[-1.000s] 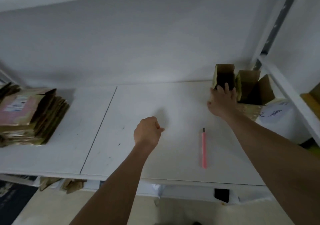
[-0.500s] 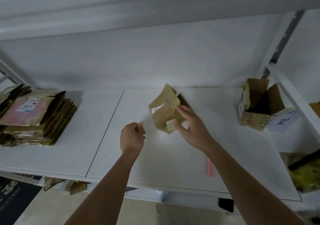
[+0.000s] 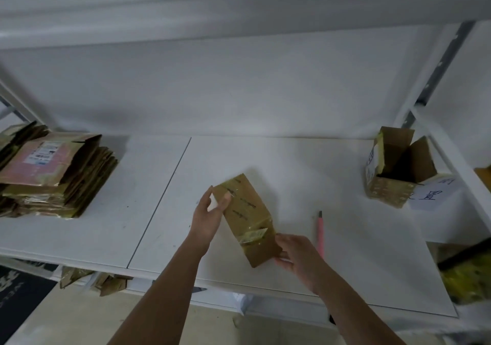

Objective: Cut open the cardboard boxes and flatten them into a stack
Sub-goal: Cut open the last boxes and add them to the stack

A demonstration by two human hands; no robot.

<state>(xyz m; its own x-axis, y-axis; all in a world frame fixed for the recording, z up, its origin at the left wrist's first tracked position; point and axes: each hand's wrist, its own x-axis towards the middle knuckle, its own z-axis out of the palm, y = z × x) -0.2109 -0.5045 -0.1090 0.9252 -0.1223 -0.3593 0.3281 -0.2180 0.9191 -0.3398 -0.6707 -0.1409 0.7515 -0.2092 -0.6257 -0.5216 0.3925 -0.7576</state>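
we hold a small taped cardboard box (image 3: 245, 218) between our two hands, low over the middle of the white shelf board (image 3: 265, 163), and it lies slanted, with one end further from us and to the left and the other end near us and to the right. our left hand (image 3: 208, 217) grips the far end, with the thumb on one side and the fingers on the taped face, and our right hand (image 3: 295, 254) holds the near end, the fingers curled around its corner. shiny tape covers the box and a label is stuck near the lower part; from here we judge that it is not yet cut, but we cannot see all its sides. the pink cutter (image 3: 320, 234) lies on the board just to the right of our right hand, and no hand touches it. on the left of the shelf a high stack of flattened boxes (image 3: 53, 174) already lies, so a good part of the work seems finished. at the right end one more open box (image 3: 396, 171) stands upright with its flaps up, not yet flattened, and beside it lies a white paper with handwriting (image 3: 433, 193). so, as far as we can see, two boxes are left: the one in our hands, which probably needs the cutter along its tape before it can be pressed flat, and the one on the right. whether more boxes wait outside the view we cannot tell.
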